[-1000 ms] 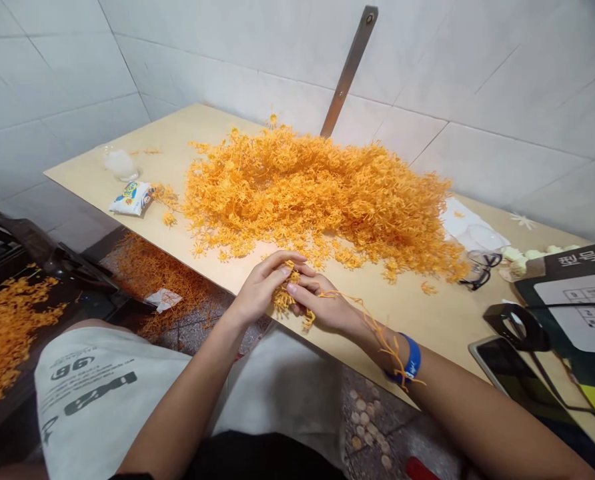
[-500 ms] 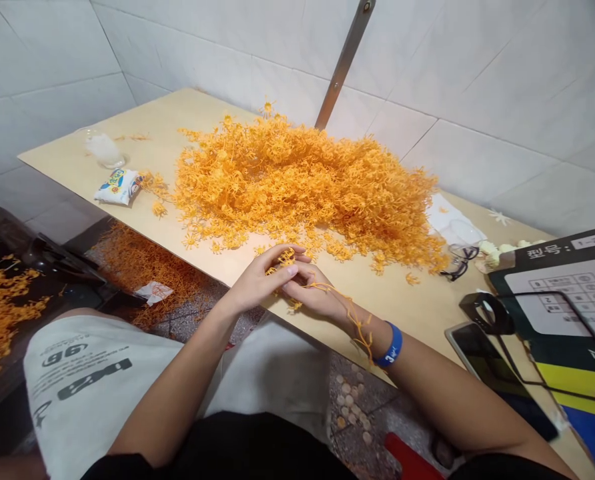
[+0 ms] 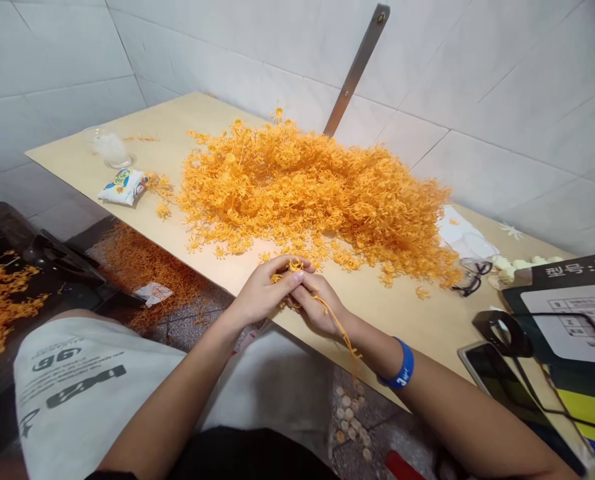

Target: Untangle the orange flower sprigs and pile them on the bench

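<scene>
Close together at the table's front edge, my left hand (image 3: pixel 264 293) and my right hand (image 3: pixel 322 305) are closed around a small bunch of orange plastic flower pieces (image 3: pixel 295 265). The left thumb presses toward the right fingers. A thin orange strand (image 3: pixel 340 327) trails from the hands over my right wrist, below a blue wristband (image 3: pixel 402 363). Much of the bunch is hidden by my fingers. Beyond the hands, a large heap of similar orange flower pieces (image 3: pixel 297 187) spreads over the table (image 3: pixel 177 233).
A clear cup (image 3: pixel 112 148) and a white packet (image 3: pixel 123 187) stand at the left. Glasses (image 3: pixel 472 279), a phone (image 3: pixel 502 380), a black stand (image 3: pixel 502 333) and a printed box (image 3: pixel 572 293) lie at the right. More orange pieces (image 3: pixel 147 267) cover the floor.
My hands have drawn closer together around the orange bunch. The trailing strand now hangs straighter, nearer the inner side of my right wrist. The view has shifted slightly.
</scene>
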`<state>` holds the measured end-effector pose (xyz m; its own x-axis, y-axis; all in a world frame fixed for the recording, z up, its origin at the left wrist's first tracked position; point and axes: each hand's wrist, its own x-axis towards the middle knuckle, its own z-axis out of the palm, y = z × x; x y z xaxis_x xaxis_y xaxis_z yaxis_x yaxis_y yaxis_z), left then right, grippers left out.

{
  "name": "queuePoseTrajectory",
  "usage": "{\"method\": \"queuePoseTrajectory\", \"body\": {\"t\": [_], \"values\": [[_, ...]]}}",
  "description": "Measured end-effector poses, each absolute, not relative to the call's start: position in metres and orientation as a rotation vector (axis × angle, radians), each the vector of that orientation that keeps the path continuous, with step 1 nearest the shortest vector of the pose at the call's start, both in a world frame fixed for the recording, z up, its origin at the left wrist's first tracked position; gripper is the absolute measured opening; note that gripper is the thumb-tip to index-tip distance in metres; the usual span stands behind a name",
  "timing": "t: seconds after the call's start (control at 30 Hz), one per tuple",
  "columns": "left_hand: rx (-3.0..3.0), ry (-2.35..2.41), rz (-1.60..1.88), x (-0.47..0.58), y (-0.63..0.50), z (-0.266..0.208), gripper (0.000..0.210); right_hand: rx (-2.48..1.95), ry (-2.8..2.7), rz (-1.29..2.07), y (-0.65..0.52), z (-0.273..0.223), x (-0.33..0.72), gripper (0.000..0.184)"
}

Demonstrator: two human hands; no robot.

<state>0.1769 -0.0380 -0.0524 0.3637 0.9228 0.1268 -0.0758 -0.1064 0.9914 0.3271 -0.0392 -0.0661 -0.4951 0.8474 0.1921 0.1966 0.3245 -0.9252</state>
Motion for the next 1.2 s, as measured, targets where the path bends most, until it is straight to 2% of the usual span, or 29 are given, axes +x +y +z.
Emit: {"method": "queuePoseTrajectory", "body": {"t": [0.27,0.37,0.57,0.77,1.2], "values": [[1.216,0.653,0.961,0.174,-0.032,-0.057,0.032,-0.937,-2.037,0.812,-0.039,-0.065,0.329,0.033],[1.173,0.589,0.921,0.173,-0.03,-0.059,0.034,-0.948,-2.023,0.838,-0.038,-0.064,0.33,0.028],[1.363,0.76,1.001,0.175,-0.035,-0.051,0.04,-0.958,-1.974,0.974,-0.034,-0.068,0.33,0.02],[1.401,0.895,1.022,0.179,-0.038,-0.052,0.027,-0.935,-2.011,0.919,-0.035,-0.072,0.329,0.026],[1.058,0.926,1.171,0.188,-0.037,-0.058,0.029,-0.996,-2.059,0.949,-0.033,-0.057,0.325,0.035]]}}
